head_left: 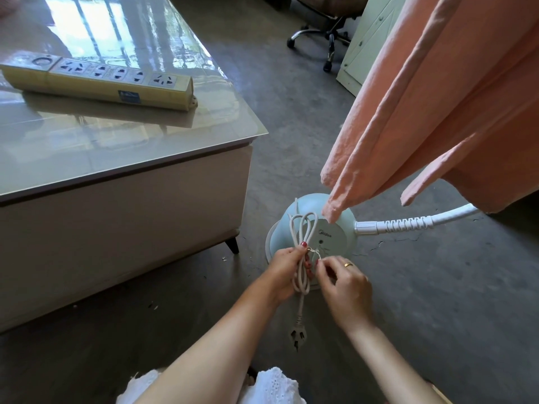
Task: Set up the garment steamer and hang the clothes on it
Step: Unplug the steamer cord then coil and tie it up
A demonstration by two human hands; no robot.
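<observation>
So the left hand [287,268] has its fingers wrapped round the bundled white power cord [302,252] right in front of the pale blue dome-shaped steamer base [329,228], plug [297,335] dangling below, while the right hand [345,287] pinches the thin wire twist tie [314,252]. Cord looks light and floppy, so I'd grip the bundle's middle. Past the base hangs the soft peach garment [437,112], and left of it the yellowish power strip [99,78] sits on the glossy table [145,158].

The steamer base [326,237] bears the brand "Midea"; the power strip's [99,80] label is illegible.
</observation>
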